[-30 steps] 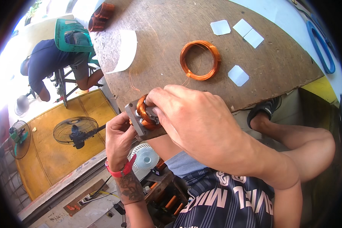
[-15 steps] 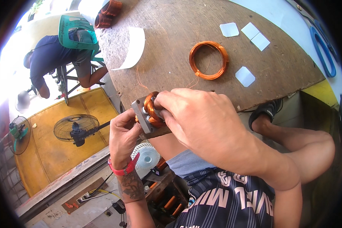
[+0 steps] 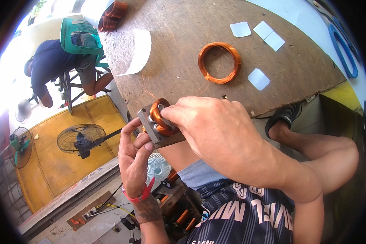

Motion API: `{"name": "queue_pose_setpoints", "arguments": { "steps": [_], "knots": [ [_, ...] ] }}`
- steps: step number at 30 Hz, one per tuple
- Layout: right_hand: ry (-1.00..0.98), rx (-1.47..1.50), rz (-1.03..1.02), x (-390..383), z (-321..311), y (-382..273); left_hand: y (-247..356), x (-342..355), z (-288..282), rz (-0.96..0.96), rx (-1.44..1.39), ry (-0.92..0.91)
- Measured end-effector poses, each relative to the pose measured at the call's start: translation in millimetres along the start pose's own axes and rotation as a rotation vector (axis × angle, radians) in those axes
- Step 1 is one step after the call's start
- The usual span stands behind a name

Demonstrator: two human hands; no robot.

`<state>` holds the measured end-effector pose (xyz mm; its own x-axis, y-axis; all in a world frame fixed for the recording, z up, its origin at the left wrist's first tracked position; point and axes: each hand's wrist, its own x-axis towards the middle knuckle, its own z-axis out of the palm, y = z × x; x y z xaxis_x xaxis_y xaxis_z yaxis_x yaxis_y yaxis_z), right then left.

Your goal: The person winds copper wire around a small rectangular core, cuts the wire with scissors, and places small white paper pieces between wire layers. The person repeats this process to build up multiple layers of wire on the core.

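A motor stator [image 3: 153, 129] with a square grey metal core is held at the near edge of the table. My left hand [image 3: 133, 156] grips its left side, thumb and fingers along the core's edge. Orange-brown copper windings [image 3: 157, 114] loop out of its slots, with bits of white insulation showing between them. My right hand [image 3: 215, 126] reaches across from the right, its fingers closed in a pinch at the upper winding. What sits between those fingertips is hidden. Thin copper wire ends [image 3: 147, 90] trail from the stator onto the table.
On the wooden table [image 3: 175, 49] lie a coil of copper wire [image 3: 202, 65], small white paper pieces [image 3: 258, 79], a curved white sheet [image 3: 140, 53] and brown-red wound coils [image 3: 107, 23]. Blue-handled scissors [image 3: 340, 53] lie far right. A black fan [image 3: 83, 140] and another person [image 3: 55, 61] are left.
The stator has shifted slightly left and turned a little in my left hand, whose fingers have opened out somewhat. My right fingertips moved left along the winding. The view has shifted slightly.
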<state>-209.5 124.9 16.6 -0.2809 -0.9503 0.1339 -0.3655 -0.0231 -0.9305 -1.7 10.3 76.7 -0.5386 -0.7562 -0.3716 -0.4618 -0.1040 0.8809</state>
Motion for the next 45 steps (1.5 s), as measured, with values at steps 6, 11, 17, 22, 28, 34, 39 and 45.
{"name": "queue_pose_setpoints", "arguments": {
  "steps": [6, 11, 17, 22, 28, 34, 39, 45],
  "knots": [
    [-0.077, -0.031, 0.101, -4, -7, -7, 1, -6, 6, 0.042, -0.001, 0.003],
    [-0.055, -0.111, 0.045, -14, -11, -14, 2, -5, 7, 0.068, -0.039, -0.03],
    [0.083, -0.141, -0.073, -25, 1, -13, -3, -5, 4, 0.029, -0.078, -0.038],
    [0.234, -0.122, -0.058, -34, -39, 0, -3, -4, 2, 0.105, -0.039, -0.001],
    [0.406, -0.65, -0.151, 0, -116, 31, 3, -37, 28, 0.517, 0.293, 0.324],
    [0.328, -0.89, -0.19, 23, -113, 46, 11, -26, 120, 0.86, 0.681, -0.014],
    [0.388, -0.766, -0.291, 16, -127, 50, 2, 9, 172, 0.827, 0.827, 0.119],
    [0.271, -0.813, -0.174, 23, -127, 59, -12, 14, 168, 1.051, 0.732, 0.105]
  ]
}}
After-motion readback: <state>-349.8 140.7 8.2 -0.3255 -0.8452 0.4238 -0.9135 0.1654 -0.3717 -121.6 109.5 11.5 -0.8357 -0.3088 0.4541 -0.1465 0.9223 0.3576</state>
